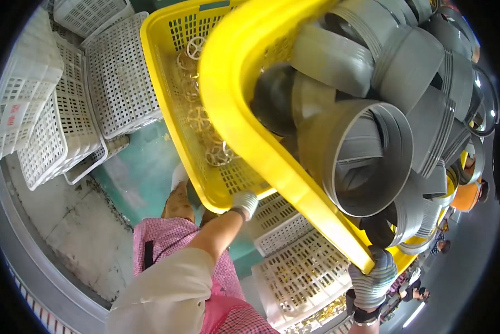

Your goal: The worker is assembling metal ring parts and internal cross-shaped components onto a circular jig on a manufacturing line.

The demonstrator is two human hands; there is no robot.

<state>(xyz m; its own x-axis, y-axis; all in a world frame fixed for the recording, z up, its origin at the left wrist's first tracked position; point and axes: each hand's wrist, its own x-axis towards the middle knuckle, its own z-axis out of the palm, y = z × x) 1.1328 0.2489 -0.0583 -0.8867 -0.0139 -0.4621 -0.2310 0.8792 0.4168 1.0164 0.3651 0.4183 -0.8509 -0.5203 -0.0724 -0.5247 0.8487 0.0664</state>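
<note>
My left hand (245, 205), in a pale knitted glove, is closed over the near rim of a lower yellow perforated crate (172, 147). Several pale wheel-shaped pieces with spokes (198, 118) lie on that crate's bottom. With my right hand (376, 275), gloved in grey, I grip the near corner of a larger-looking yellow crate (294, 195). This one sits close to the camera and overlaps the lower crate in view. Wide grey plastic rings (372, 158) with ribbed edges are heaped in it. Its underside and far supports are hidden.
Stacks of white perforated crates (119, 72) stand at the left on a green floor (135, 167). More white crates (305, 273) are beside my legs, with small yellowish pieces (330, 314) at the lowest. Other people (416, 292) appear at the far right.
</note>
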